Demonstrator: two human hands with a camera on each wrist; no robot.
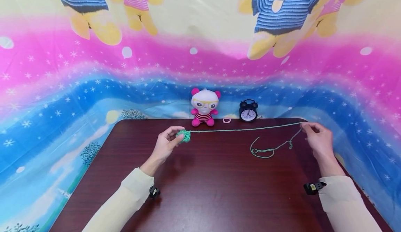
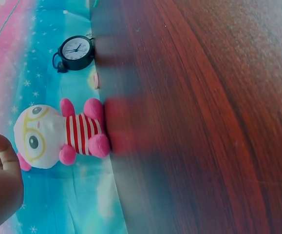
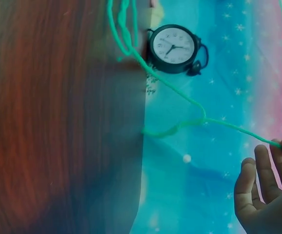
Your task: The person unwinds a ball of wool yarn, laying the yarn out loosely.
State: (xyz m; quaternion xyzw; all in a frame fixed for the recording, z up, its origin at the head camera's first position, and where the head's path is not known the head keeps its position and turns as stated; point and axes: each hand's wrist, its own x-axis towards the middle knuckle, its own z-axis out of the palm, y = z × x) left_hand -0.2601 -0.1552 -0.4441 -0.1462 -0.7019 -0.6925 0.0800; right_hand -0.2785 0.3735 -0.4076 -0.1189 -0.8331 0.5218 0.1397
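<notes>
A small bundle of green yarn is gripped between the thumb and fingers of my left hand, above the left part of the table. From it a strand of green yarn runs nearly straight across to my right hand, whose thumb and finger pinch it. Past that pinch, a loose tail of yarn hangs down in loops and a small tangle. In the right wrist view, the pinched yarn forks toward the table side. The left wrist view shows only part of my left hand; the bundle is out of sight there.
At the table's back edge sit a pink and white panda doll, a pale pink ring and a black alarm clock. A printed cloth hangs behind the dark wooden table. Both wrists carry strapped black devices.
</notes>
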